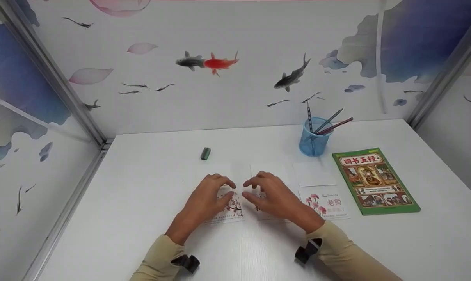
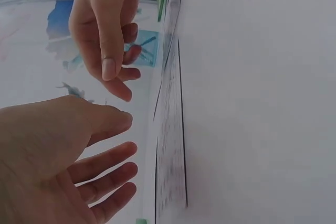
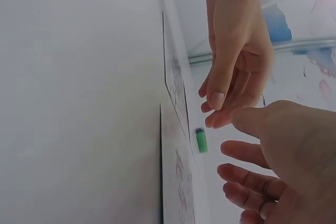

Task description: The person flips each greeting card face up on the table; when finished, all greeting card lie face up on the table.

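Both hands hover over cards on the white table, fingers relaxed and slightly bent, holding nothing. Beneath my left hand (image 1: 206,199) lies a card with a red blossom branch (image 1: 235,208); the hand covers much of it. My right hand (image 1: 276,197) is above a second card (image 1: 261,214), mostly hidden by that hand. The fingertips face each other across a small gap. In the left wrist view, the left thumb and fingers (image 2: 113,182) stay apart from the cards (image 2: 170,129). The right wrist view shows the right fingers (image 3: 244,174) likewise clear of the cards (image 3: 178,177).
A third card (image 1: 325,203) with pink flowers lies right of the hands, beside a green-edged book (image 1: 375,181). Behind stands a blue mesh cup (image 1: 313,140) holding pencils. A small green block (image 1: 205,153) lies beyond the left hand. Printed panels enclose the table.
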Tool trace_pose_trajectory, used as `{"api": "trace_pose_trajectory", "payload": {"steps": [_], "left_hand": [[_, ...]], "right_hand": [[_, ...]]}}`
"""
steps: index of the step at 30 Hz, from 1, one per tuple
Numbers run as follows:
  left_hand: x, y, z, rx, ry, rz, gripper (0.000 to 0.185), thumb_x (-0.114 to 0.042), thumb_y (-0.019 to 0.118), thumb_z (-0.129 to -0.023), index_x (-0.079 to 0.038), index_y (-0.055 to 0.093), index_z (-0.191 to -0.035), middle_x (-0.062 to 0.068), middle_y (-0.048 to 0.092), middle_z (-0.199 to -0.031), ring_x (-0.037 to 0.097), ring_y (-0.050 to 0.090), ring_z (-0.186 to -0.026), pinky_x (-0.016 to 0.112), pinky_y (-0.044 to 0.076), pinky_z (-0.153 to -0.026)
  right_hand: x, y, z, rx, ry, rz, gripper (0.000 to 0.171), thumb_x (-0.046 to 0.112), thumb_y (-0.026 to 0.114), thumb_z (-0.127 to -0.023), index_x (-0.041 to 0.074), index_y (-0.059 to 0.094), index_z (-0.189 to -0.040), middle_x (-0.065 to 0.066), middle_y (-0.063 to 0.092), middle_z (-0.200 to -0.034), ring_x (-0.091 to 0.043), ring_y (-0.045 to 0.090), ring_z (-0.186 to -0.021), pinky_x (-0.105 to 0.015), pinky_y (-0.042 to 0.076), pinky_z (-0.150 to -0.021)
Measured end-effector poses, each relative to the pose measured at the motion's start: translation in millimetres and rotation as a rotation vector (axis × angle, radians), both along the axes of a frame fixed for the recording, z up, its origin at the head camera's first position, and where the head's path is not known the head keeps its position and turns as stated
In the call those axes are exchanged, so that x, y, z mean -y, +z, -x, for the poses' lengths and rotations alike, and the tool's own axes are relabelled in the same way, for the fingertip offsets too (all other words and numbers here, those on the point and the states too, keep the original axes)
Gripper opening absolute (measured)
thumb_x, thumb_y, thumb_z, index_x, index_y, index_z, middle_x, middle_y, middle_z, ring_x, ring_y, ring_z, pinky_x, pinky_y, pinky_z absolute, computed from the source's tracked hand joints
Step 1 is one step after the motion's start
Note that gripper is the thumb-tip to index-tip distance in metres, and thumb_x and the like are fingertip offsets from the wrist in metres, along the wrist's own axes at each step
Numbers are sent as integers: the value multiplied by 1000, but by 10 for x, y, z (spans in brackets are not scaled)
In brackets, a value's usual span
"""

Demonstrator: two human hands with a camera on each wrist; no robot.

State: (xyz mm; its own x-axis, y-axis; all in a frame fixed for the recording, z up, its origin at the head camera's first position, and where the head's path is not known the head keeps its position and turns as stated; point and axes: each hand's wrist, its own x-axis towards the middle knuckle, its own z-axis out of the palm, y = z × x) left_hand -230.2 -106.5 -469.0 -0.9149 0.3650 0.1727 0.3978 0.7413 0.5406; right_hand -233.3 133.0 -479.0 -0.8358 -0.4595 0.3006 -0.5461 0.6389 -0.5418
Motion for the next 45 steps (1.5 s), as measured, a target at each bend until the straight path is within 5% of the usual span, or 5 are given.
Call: {"api": "trace_pose_trajectory", "payload": {"steps": [11, 22, 27, 35, 45], "left_hand": [[-788, -9, 244, -25, -97, 18, 17, -23, 74, -104, -18, 80, -119, 1, 75, -130, 22, 64, -132, 39, 55, -113], [-1399, -87, 442, -82, -140, 77, 20, -27, 74, -104, -19, 81, -121, 0, 77, -133, 22, 66, -130, 35, 54, -112], [-1620, -100, 511, -105, -171, 128, 27, -31, 74, -104, -21, 79, -128, -4, 75, -139, 20, 64, -135, 33, 53, -114], [-1842, -97, 502, -72, -176, 202, 33, -37, 74, -104, -25, 76, -135, -7, 72, -143, 18, 62, -137, 31, 51, -116], [-1934, -129, 454, -62, -204, 171, 32, -33, 72, -105, -23, 76, -135, -5, 71, -145, 19, 63, -135, 33, 53, -113]], "right_hand": [[-1154, -41, 251, 85, -139, 2, 30, 23, 78, -102, 14, 76, -130, -8, 71, -134, -36, 62, -133, -61, 50, -112], [-2128, -39, 446, 225, -216, -55, 53, 35, 78, -102, 19, 63, -150, -19, 51, -163, -50, 40, -154, -75, 31, -123], [-2246, -61, 503, 272, -174, -95, 65, 44, 81, -98, 21, 59, -155, -16, 49, -167, -50, 36, -157, -76, 29, -124], [-2205, -59, 505, 203, -182, -241, 76, 60, 82, -91, 23, 61, -155, -16, 49, -167, -54, 36, -154, -81, 31, -118], [-2177, -53, 502, 220, -185, -114, 85, 46, 89, -90, 20, 51, -161, -20, 40, -167, -50, 43, -150, -76, 41, -117]]}}
